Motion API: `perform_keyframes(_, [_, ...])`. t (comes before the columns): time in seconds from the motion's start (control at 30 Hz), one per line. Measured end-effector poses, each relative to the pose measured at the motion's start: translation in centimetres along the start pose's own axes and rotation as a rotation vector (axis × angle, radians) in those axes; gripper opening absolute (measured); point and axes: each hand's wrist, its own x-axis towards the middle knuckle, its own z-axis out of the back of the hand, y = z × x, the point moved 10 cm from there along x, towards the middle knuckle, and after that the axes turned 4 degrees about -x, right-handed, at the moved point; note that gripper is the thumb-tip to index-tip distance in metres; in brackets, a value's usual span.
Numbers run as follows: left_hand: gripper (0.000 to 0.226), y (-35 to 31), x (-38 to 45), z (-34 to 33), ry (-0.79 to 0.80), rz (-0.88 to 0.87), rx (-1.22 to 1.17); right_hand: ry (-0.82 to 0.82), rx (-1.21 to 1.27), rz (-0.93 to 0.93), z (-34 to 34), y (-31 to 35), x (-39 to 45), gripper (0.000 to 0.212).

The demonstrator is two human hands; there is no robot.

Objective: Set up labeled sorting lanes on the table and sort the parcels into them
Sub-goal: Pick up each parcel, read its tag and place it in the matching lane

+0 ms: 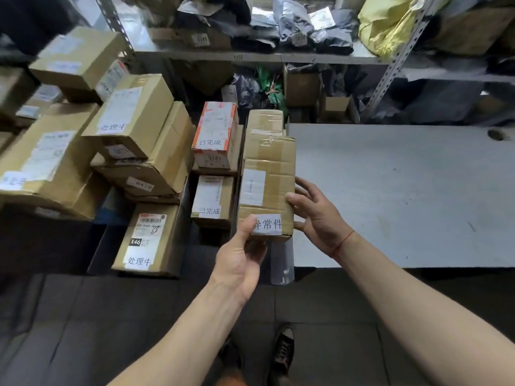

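Over on the left, a heap of cardboard parcels: two carry a 处理中 slip, the stacked one point(131, 118) and the low one point(147, 240) nearer the floor. Next lane along, two boxes marked 已完成, the orange-taped box point(216, 139) sitting behind the plain box point(213, 200). That's two and two, counted by their labels; the unlabelled boxes further left blur together and I can't count them.

Now the action: the left hand point(241, 263) grips the near bottom corner of the 异常件 parcel point(267, 188), thumb pressed right beside its white label point(267, 224). The right hand point(316, 211) lies against the parcel's right side, fingers spread and only lightly curled, steadying rather than clamping. The parcel hangs at the left edge of the grey worktop point(404, 190), above the gap, with another taped box point(264, 121) just behind it.

The risk: held by one corner, this long parcel could tip off the edge into that gap, or knock the 已完成 stack just beside it. A thumb sliding over could peel the label too.
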Motion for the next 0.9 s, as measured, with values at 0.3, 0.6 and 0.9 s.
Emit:
perform_keyframes(0.3, [0.055, 1.4, 0.6, 4.0, -0.125, 0.025, -0.102, -0.363, -0.508, -0.136, 7.4, -1.9, 6.8, 0.022])
perform_keyframes(0.6, [0.038, 2.0, 0.7, 4.4, -0.108, 0.056, -0.028, -0.312, -0.372, -0.249, 7.6, -5.1, 10.9, 0.02])
perform_keyframes(0.9, [0.031, 4.6, 2.0, 6.6, -0.241, 0.115, -0.031, -0.282, -0.253, -0.272, 7.8, -5.1, 10.5, 0.019])
